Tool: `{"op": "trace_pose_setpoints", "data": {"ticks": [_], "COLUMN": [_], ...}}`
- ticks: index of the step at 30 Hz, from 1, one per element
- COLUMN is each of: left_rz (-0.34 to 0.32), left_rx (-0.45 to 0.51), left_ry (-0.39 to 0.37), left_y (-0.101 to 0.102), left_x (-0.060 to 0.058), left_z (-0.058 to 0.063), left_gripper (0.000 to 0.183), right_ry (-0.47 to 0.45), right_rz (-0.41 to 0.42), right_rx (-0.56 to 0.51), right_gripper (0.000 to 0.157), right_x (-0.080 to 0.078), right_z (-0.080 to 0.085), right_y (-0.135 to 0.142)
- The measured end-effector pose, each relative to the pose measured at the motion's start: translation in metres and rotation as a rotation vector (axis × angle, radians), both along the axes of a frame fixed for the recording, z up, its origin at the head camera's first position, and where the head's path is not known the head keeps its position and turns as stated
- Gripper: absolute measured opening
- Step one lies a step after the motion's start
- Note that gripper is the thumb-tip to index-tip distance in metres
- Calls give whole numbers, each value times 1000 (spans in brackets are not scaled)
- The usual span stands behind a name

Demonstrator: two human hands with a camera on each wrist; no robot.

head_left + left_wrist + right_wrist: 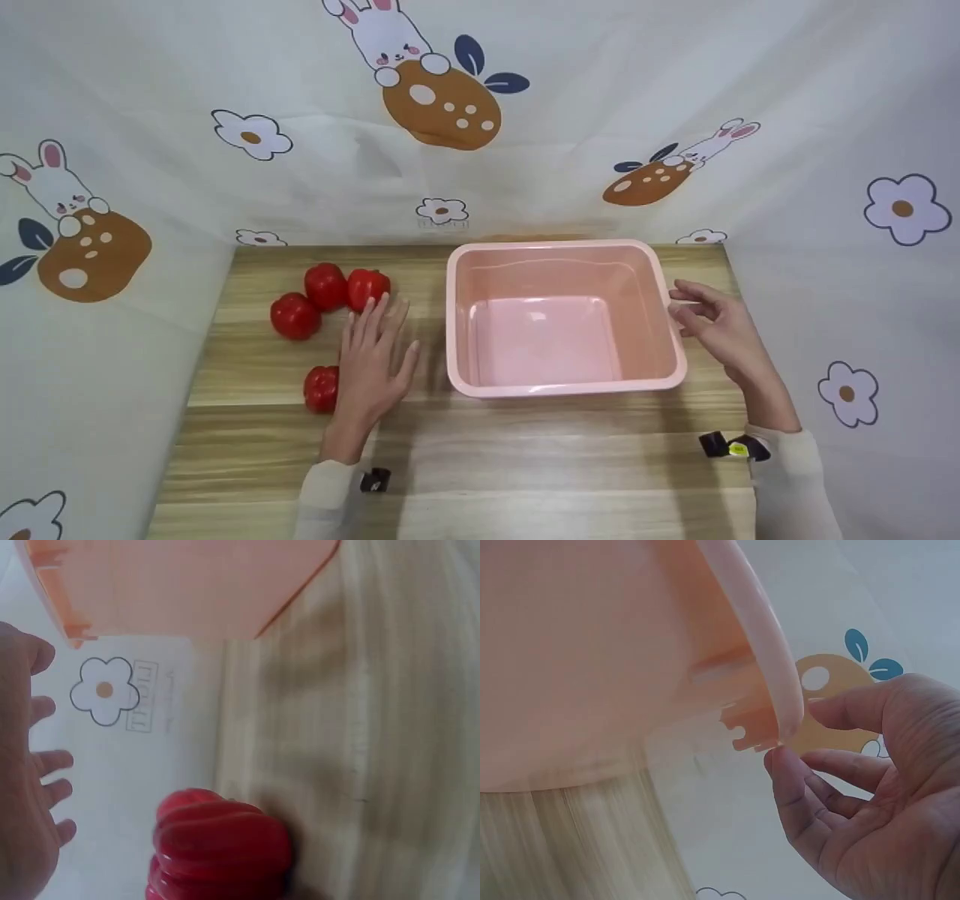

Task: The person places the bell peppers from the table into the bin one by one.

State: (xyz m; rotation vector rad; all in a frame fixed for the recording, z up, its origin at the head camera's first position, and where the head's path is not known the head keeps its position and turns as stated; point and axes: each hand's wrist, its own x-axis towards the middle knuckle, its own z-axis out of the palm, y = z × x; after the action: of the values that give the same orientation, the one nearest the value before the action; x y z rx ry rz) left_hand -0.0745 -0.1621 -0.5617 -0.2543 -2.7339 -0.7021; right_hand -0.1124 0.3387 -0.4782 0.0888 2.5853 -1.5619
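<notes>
My left hand (369, 375) is spread over the left part of the table, its fingers fairly straight and holding nothing. In the head view its fingertips overlap a red bell pepper (367, 286); the left wrist view shows the hand apart from a red bell pepper (221, 844). A second pepper (325, 286) and a third pepper (295, 316) lie close by, and another pepper (321, 389) is partly hidden behind the hand. At the right rim of a pink plastic basin (566, 390), my right hand (716, 322) has loosely bent fingers, with one fingertip (781, 761) touching the rim.
The basin's inner floor shows nothing in it. A wood-grain table (525, 472) carries everything. Pale cloth (555, 157) printed with rabbits and flowers rises behind and on both sides. Black straps (375, 480) sit at both wrists.
</notes>
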Motion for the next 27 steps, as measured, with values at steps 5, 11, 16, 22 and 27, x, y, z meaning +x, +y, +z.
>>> {"op": "trace_pose_setpoints", "data": {"ticks": [5, 11, 16, 22, 27], "left_rz": [-24, -10, 15, 65, 112], "left_rx": [21, 54, 74, 112, 113], "left_ry": [30, 69, 103, 122, 103], "left_y": [-2, -15, -35, -55, -68], "left_x": [7, 15, 22, 36, 46], "left_z": [-7, -15, -19, -30, -39], "left_gripper": [67, 66, 65, 69, 72], "right_ry": [-18, -20, 0, -21, -32], "right_rz": [-7, -17, -18, 3, 3], "right_rx": [26, 49, 25, -9, -39], "right_gripper": [57, 56, 57, 56, 56], "right_x": [0, 1, -4, -8, -8], "right_z": [-2, -4, -3, -6, -9], "right_y": [3, 4, -2, -6, -6]}}
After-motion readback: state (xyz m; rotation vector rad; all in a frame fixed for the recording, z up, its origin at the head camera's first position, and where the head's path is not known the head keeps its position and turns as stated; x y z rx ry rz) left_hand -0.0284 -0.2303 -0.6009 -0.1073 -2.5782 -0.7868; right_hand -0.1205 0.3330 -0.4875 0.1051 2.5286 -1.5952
